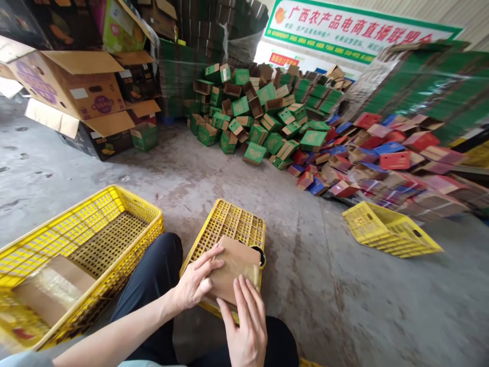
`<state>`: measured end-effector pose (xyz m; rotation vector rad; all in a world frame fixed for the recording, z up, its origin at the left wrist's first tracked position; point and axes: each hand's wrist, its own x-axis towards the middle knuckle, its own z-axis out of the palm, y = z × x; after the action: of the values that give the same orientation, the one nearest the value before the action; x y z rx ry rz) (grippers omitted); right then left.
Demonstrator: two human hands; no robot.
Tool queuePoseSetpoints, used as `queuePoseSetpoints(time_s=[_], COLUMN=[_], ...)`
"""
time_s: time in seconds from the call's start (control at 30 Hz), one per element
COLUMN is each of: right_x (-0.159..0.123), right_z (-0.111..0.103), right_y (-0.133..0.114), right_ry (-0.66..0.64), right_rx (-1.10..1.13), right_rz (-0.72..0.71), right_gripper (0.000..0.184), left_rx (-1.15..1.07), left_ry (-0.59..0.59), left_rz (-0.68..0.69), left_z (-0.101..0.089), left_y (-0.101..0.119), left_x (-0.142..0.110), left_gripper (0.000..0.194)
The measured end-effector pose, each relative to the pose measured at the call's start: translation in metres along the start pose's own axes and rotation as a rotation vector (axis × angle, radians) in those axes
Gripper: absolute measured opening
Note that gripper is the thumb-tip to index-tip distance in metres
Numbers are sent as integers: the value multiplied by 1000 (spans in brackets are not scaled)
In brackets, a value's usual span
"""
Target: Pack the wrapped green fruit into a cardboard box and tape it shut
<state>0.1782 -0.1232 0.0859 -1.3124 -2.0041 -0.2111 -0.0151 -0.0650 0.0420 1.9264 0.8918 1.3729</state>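
Observation:
A flat brown cardboard bundle [229, 260] with a band of clear yellowish tape across it lies over an upturned yellow plastic crate [217, 219] in front of my knees. My left hand [196, 280] grips its left edge, the fingers reaching onto the top face. My right hand [246, 321] rests on the taped part with fingers stretched out flat and the thumb apart at the near edge. Beside the bundle's right corner shows a black round rim [262, 255], mostly hidden. Another taped cardboard bundle [61, 285] lies in the yellow basket [158, 219] at left.
A third yellow crate [389, 229] sits on the concrete floor [305, 219] at right. Green boxes [240, 107] and red and blue boxes [393, 160] form a large heap ahead. Open cartons [84, 92] are stacked at far left. Wrapped green stacks [431, 97] stand behind.

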Motion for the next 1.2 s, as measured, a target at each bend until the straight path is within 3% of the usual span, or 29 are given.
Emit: queuePoseSetpoints(time_s=[0.13, 0.37, 0.53, 0.7, 0.9, 1.2], right_x=[11, 35, 44, 53, 73, 97], right_z=[-12, -28, -22, -22, -30, -29], right_y=[-1, 9, 10, 23, 36, 27], right_ry=[-85, -249, -309, -267, -347, -463], right_rx=[84, 65, 35, 80, 95, -47], right_rz=[-49, -103, -85, -41, -130, -218], right_gripper=[63, 42, 42, 37, 32, 36], left_rx=[22, 39, 35, 35, 48, 28], left_ry=[29, 42, 54, 61, 56, 72], left_rz=[-31, -21, -23, -29, -50, -49], left_z=[9, 10, 9, 11, 12, 14], left_y=[1, -6, -8, -7, -10, -8], left_x=[-6, -4, -6, -7, -8, -7], left_gripper=[85, 71, 70, 73, 74, 72])
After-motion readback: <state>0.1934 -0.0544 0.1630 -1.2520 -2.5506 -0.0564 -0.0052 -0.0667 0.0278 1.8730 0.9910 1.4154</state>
